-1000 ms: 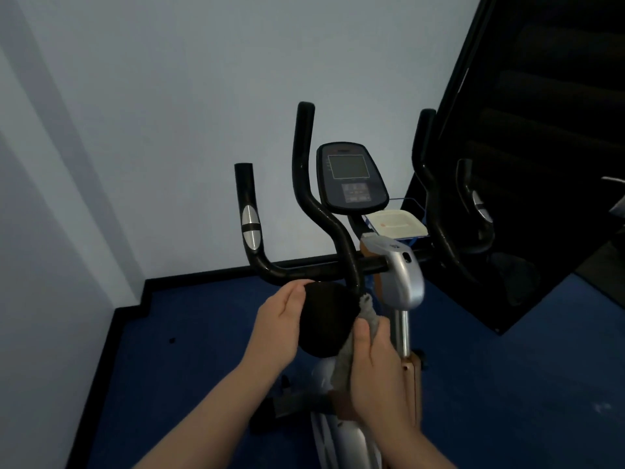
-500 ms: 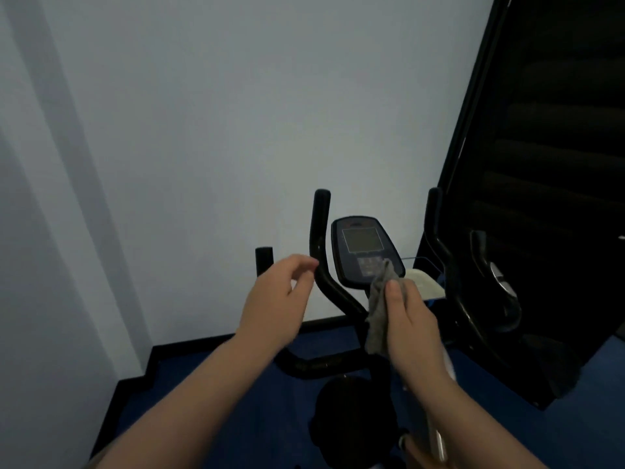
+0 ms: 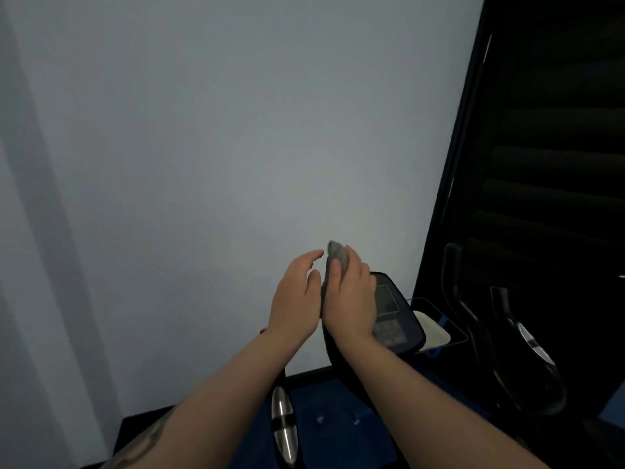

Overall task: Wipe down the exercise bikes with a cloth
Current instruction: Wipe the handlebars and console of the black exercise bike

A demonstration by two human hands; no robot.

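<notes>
A: Left to right, go. Wall, then?

B: Left hand (image 3: pixel 297 296) up beside the upright handlebar, fingers loosely spread, holding nothing I can see. Below it a lower grip with a silver sensor (image 3: pixel 283 424).

A: Right?

B: Right hand (image 3: pixel 351 299) wraps the cloth (image 3: pixel 336 257) around the top of the handlebar post (image 3: pixel 333 350), fingers curled on it. Cloth is grey, bunched, a tuft poking above the knuckles. The post's upper end is hidden under cloth and hand.

A: Then the console?

B: Console (image 3: pixel 395 316) just right of that hand, dark screen, buttons below. A pale pad on a blue-edged tray (image 3: pixel 434 330) behind it. Far right, the other handlebars (image 3: pixel 473 319) with a second silver sensor, very dark.

A: Progress?

B: My guess, mid-task. This one post is being wiped now. Can't tell clean from dirty in this light, so no idea what's already done. Console, right bars, frame and seat likely left, plus any other bikes; none in view.
</notes>
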